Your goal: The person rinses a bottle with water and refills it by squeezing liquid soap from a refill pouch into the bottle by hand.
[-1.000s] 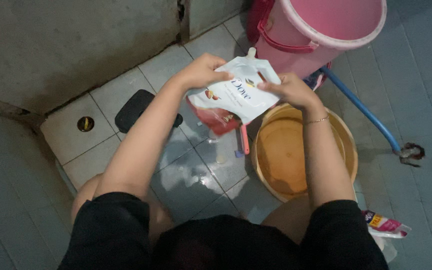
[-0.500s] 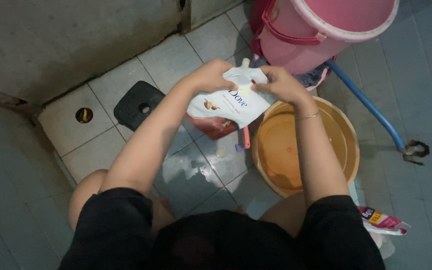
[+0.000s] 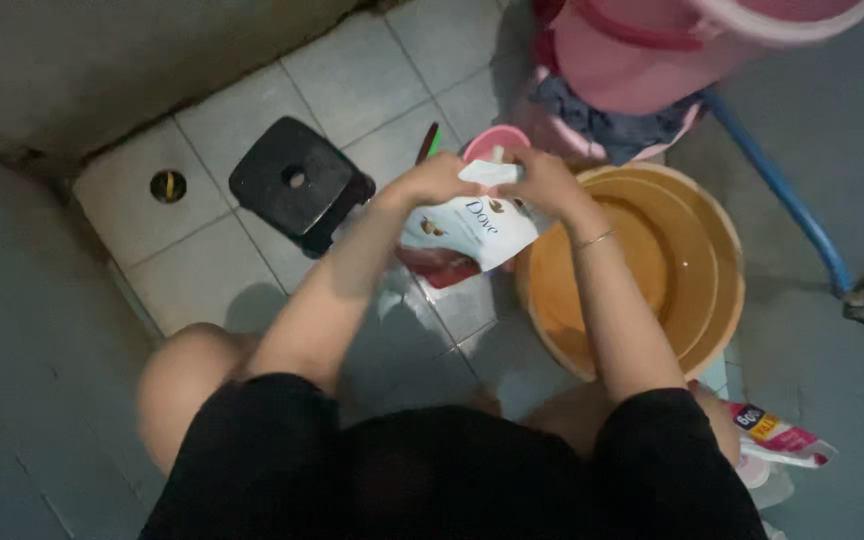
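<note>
Both hands — left hand (image 3: 439,180), right hand (image 3: 544,180) — clamp fingers on a white-and-red refill pouch (image 3: 467,232) beside the orange basin (image 3: 697,300).

**One head camera, looking steeply down**

A single view comes from the person's head, aimed almost straight down over black-clad shoulders. It sits close above the hands and faces the tiled floor (image 3: 212,270), with an orange basin (image 3: 697,290) to the right and a black stool (image 3: 297,185) upper left.
</note>
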